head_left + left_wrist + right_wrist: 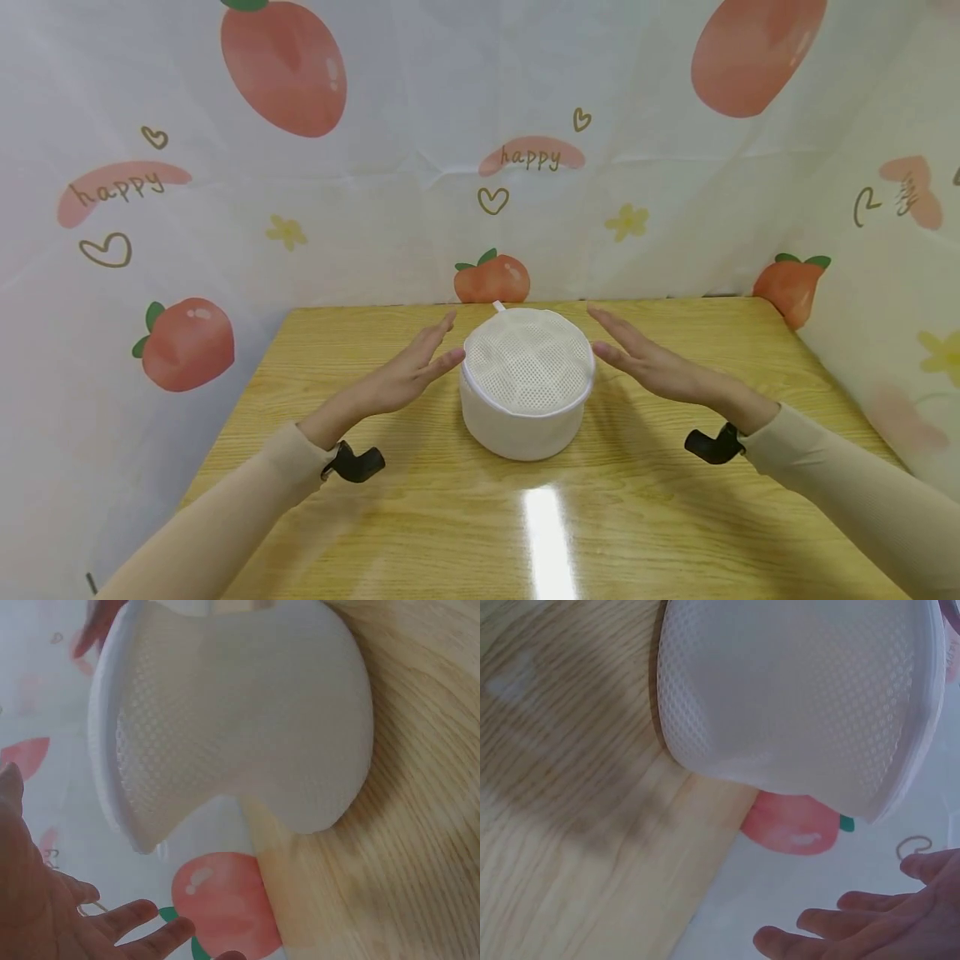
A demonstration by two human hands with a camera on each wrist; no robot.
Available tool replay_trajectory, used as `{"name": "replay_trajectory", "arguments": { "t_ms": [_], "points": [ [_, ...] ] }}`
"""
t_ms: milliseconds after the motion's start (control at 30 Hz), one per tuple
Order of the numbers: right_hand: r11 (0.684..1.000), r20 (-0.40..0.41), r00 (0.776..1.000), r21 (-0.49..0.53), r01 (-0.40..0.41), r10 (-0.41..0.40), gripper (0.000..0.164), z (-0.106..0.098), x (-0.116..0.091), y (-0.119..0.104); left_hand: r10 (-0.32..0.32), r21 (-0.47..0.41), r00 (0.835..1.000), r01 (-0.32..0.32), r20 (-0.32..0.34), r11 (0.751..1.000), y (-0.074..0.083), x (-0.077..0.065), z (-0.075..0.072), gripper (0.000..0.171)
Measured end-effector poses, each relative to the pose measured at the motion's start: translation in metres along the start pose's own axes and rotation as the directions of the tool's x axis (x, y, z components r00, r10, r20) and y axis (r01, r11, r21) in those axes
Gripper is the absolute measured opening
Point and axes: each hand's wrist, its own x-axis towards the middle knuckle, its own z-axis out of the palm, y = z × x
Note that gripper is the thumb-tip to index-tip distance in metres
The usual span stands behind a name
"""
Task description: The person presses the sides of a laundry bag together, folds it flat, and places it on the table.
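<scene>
A round white mesh laundry bag [528, 367] stands upright on the wooden table, its netted top facing up and a small white tab at its back edge. To its left is my left hand [408, 371], fingers straight, the thumb tip close to the bag's rim. My right hand [656, 362] mirrors it on the other side, fingers extended and thumb near the rim. Both palms face the bag, and neither holds anything. In the left wrist view the mesh side wall [247, 712] curves inward; the right wrist view shows the opposite wall [802, 690] bulging more evenly.
The wooden table [420, 533] reflects a bright strip of light in front of the bag. A white cloth [390, 225] printed with fruit, hearts and lettering hangs behind the table and along its sides. A black wrist mount [356, 462] sits below each cuff.
</scene>
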Motion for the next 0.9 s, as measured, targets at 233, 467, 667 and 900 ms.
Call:
{"name": "replay_trajectory", "arguments": {
  "t_ms": [233,467,667,900],
  "points": [
    [1.0,0.012,1.0,0.023,-0.013,0.013,0.069,0.002,-0.001,-0.001,-0.005,-0.045,1.0,0.005,-0.001,0.999,0.0,0.0,0.004,0.083],
    [0.997,0.036,0.998,0.066,-0.05,0.047,0.068,0.005,0.0,0.001,-0.033,-0.117,0.999,0.036,0.029,0.992,0.004,0.0,0.008,0.09],
    [0.989,0.067,0.994,0.109,-0.096,0.089,0.069,0.007,-0.001,-0.001,-0.056,-0.199,0.997,0.067,0.06,0.978,0.006,-0.001,0.01,0.084],
    [0.986,0.073,0.993,0.135,-0.101,0.092,0.069,0.009,-0.001,-0.002,-0.059,-0.262,0.994,0.08,0.088,0.962,0.004,-0.002,0.011,0.08]
  ]
}}
